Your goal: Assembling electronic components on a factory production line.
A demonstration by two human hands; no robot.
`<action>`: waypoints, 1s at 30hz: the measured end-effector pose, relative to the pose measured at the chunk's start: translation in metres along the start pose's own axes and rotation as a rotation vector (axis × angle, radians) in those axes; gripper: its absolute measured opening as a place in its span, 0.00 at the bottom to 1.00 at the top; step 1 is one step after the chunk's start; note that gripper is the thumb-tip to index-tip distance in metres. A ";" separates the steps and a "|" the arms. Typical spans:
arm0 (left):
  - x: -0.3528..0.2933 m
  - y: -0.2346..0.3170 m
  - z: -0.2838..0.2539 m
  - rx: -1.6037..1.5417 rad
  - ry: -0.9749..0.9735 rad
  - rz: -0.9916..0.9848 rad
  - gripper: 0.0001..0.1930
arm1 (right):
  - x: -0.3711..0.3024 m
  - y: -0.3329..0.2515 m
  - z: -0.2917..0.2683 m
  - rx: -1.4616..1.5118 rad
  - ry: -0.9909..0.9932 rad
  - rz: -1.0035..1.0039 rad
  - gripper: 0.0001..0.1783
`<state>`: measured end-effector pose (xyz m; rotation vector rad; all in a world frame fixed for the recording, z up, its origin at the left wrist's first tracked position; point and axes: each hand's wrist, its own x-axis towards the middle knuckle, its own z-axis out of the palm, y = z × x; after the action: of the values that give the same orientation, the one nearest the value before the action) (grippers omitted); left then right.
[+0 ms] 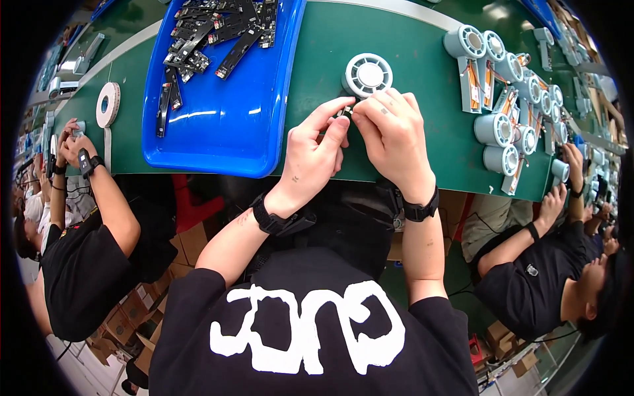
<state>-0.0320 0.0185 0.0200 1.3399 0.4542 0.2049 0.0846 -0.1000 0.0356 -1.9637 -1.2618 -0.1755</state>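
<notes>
Green bench (413, 46) across the frame, busy workroom around it, people seated along the near edge. Small part (345, 111), dark with some white, sits right at the fingertips, between the two hands; too little shows to name it. Left grip (314, 148): thumb and index finger pinched on that part. Right grip (396, 135): fingers bent, tips pointing down just beside the part, on its right; can't tell whether they press on it or hold something of their own. Both hands sit at the near side of the bench, nearly meeting.

Just beyond the fingertips, pale-blue fan (368, 74) lies on the bench, round slotted head facing up, center disc light. Lower side of the head is right by the right fingers; whatever lies under the hands is hidden.

Left of the hands: blue tray (224, 135), heap of narrow black circuit boards (191, 49) toward its far end, a couple lying lower along the left wall. Further left, roll of white tape (114, 102), loose strip running toward the near edge.

Right side: cluster of pale-blue fan units (494, 129), some with handles open and orange wiring showing.

Black wristbands (421, 208) on both wrists, black shirt (191, 343) with white print. Co-workers at far left and far right, hands (78, 146) on or near pale-blue pieces. Cardboard boxes (191, 244) below the bench.
</notes>
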 end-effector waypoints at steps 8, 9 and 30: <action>0.000 -0.002 0.001 0.000 0.009 0.004 0.15 | -0.001 0.002 -0.001 0.008 -0.034 0.032 0.04; 0.000 -0.001 0.001 -0.006 0.009 0.002 0.15 | 0.000 0.002 -0.002 0.015 -0.033 0.021 0.04; -0.001 -0.003 0.000 0.060 -0.034 0.028 0.17 | 0.000 0.004 -0.004 0.061 -0.056 0.006 0.05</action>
<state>-0.0330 0.0179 0.0176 1.4074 0.4161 0.1924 0.0895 -0.1037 0.0365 -1.9322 -1.2816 -0.0790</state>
